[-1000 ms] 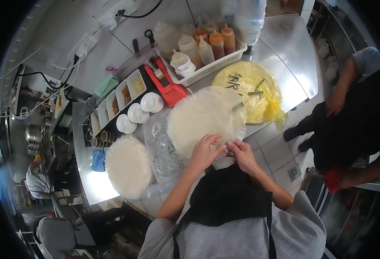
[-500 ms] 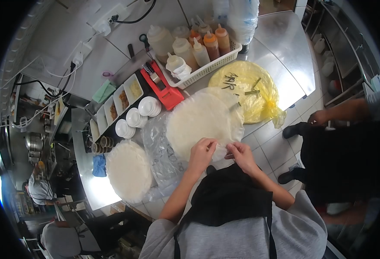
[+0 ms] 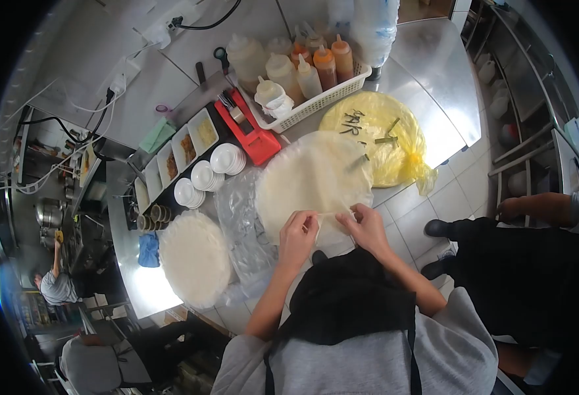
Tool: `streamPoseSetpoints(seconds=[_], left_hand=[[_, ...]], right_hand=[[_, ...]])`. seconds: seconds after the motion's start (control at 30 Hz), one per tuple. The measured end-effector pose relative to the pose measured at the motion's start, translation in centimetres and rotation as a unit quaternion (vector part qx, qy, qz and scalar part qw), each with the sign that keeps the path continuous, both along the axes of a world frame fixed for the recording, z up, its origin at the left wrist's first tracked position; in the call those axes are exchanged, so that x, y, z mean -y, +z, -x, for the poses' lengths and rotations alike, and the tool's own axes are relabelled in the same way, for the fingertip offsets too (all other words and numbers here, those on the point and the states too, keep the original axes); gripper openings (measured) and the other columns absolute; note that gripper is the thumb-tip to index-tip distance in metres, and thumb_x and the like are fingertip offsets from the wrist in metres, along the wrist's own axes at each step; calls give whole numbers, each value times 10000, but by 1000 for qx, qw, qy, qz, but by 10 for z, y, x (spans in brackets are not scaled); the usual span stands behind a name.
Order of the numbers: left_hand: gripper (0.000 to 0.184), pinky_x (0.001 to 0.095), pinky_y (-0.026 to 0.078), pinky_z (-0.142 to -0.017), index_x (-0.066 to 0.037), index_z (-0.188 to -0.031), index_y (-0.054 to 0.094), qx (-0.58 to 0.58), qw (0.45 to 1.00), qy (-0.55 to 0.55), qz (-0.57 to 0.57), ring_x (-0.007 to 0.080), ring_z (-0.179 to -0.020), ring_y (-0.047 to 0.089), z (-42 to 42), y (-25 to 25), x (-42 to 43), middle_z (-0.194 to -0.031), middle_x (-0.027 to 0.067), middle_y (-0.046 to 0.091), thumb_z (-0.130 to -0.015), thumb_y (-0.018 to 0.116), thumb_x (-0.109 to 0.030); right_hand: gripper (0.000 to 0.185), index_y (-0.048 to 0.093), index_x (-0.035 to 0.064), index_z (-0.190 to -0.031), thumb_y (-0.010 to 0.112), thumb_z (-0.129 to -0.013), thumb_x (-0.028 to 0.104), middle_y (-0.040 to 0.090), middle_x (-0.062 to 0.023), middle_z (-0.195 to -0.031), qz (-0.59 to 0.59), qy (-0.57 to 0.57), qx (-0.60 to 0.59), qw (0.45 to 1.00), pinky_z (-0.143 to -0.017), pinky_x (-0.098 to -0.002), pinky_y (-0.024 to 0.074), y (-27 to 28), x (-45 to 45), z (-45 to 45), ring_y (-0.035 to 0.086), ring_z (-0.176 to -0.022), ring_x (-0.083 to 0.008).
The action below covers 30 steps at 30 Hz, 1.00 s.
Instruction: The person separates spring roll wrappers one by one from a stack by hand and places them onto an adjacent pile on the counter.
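Note:
A stack of thin, round, pale wrappers (image 3: 302,171) lies in front of me, its near edge reaching past the table edge. My left hand (image 3: 299,236) is closed in a pinch on the near left edge of the top wrapper, where the edge is lifted and folded. On the right, my right hand (image 3: 367,229) pinches the same near edge with thumb and fingers. Whether one layer or more is held, I cannot tell. To the left lies a second round stack of pale wrappers (image 3: 196,260), with clear plastic bags (image 3: 242,217) between the two stacks.
Behind the wrappers sits a yellow plastic bag (image 3: 375,115), tied at the right. A white basket (image 3: 326,99) holds several sauce bottles. A red tape dispenser (image 3: 256,139), white bowls (image 3: 227,158) and food trays (image 3: 184,148) stand to the left. Another person's arm (image 3: 539,209) is at right.
My hands have spread slightly apart along the near edge, lifting and folding more of the top wrapper. At the right, the other person's arm has shifted lower in the view.

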<state>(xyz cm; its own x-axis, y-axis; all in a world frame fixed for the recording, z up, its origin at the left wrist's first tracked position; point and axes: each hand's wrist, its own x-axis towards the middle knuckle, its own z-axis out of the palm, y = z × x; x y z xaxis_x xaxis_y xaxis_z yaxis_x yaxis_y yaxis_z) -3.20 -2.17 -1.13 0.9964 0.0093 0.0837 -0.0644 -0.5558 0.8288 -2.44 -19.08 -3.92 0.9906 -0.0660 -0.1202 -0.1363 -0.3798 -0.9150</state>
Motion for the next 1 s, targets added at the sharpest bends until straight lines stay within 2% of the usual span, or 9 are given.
streamPoseSetpoints(seconds=[0.1, 0.2, 0.23, 0.3, 0.5, 0.53, 0.63, 0.83, 1.0], left_hand=[[135, 291, 472, -611, 4, -899, 627, 18, 999, -26, -22, 193, -659, 576, -2, -2, 8, -770, 97, 586, -781, 608, -57], [131, 330, 482, -657, -5, -895, 618, 14, 996, -56, -75, 249, -715, 589, -10, -3, 19, -838, 118, 572, -777, 594, -55], [126, 346, 486, -672, -8, -891, 614, 8, 993, -68, -92, 273, -736, 593, -14, -3, 21, -873, 129, 567, -778, 586, -56], [140, 345, 471, -671, -6, -895, 629, 27, 991, -79, -102, 277, -741, 587, -23, -5, 14, -822, 137, 574, -772, 597, -65], [131, 359, 454, -681, 3, -875, 631, 20, 996, -47, -72, 304, -764, 586, -19, 10, -13, -797, 147, 579, -786, 596, -86], [126, 361, 453, -683, 4, -868, 630, 21, 996, -46, -68, 305, -769, 586, -14, 7, -13, -794, 146, 580, -787, 596, -87], [153, 371, 459, -694, -12, -915, 619, 10, 995, -68, -76, 305, -790, 587, -10, 1, -7, -846, 148, 582, -787, 590, -90], [248, 389, 482, -679, -40, -1042, 574, 30, 979, -87, -183, 307, -779, 592, -26, -6, 29, -903, 136, 561, -799, 573, -92], [190, 393, 488, -630, -26, -959, 535, 70, 958, -148, -237, 308, -759, 596, -39, -16, 32, -845, 125, 521, -784, 584, -79]], right_hand=[[332, 496, -34, -615, 648, -777, 213, 484, -174, -504, 91, 23, 54, 994, -457, -359, 393, -5, -3, -13, 504, -450, -288], [325, 487, -25, -615, 642, -781, 206, 467, -193, -509, 52, 23, 74, 996, -462, -380, 391, 2, -10, -13, 500, -480, -348], [307, 495, -25, -620, 638, -778, 196, 473, -194, -513, 62, 22, 86, 994, -465, -380, 394, 1, -11, -14, 508, -483, -349], [271, 511, -25, -630, 629, -771, 174, 487, -195, -522, 82, 21, 106, 991, -469, -380, 400, -4, -11, -12, 522, -488, -352], [166, 588, -16, -744, 608, -739, 148, 536, -205, -578, 91, 38, 22, 995, -507, -393, 431, -7, 11, 4, 558, -521, -338], [188, 596, -11, -789, 626, -732, 166, 553, -202, -602, 66, 35, 81, 994, -543, -408, 450, -5, 7, 4, 577, -558, -335], [189, 585, -6, -769, 644, -720, 167, 559, -202, -617, 98, 30, 103, 989, -568, -417, 458, 26, -5, -7, 588, -603, -344], [237, 517, -12, -695, 689, -683, 150, 516, -185, -577, 90, 56, 116, 988, -532, -405, 425, -4, -2, -26, 545, -581, -366], [244, 509, -33, -720, 688, -670, 125, 486, -188, -573, 36, 78, 45, 995, -519, -381, 399, 6, 10, -25, 489, -528, -335]])
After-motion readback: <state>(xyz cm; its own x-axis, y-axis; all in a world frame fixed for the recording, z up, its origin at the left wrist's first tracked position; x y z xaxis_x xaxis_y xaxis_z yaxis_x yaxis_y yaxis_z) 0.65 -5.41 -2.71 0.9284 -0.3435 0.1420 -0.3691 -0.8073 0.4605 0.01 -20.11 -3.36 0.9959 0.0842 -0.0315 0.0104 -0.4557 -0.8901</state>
